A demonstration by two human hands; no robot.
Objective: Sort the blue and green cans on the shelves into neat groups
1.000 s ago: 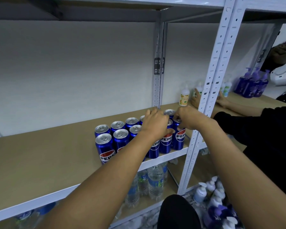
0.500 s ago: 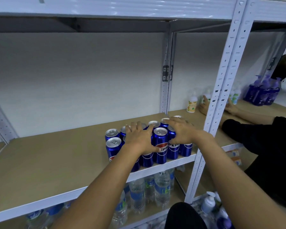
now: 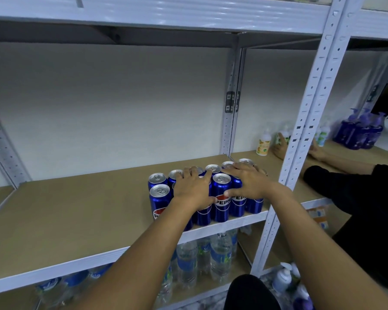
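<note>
1. Two hands lie on a cluster of blue cans (image 3: 221,198) standing upright in two rows near the front edge of the shelf (image 3: 76,220).
2. Left hand (image 3: 194,190): palm down on the can tops, its fingers (image 3: 188,173) straight and a little spread, reaching to the back row; the thumb lies against a front can's side.
3. Right hand (image 3: 249,183): also flat, fingers straight over the back cans, thumb pressed on the front of a can.
4. One front can stands bare between the two hands; two more stand just left of the left fingers.
5. Below the hands, water bottles (image 3: 217,258) fill the lower shelf.
6. Well right of the right fingers, another person's hand (image 3: 280,148) touches a lotion bottle (image 3: 263,145).
</note>
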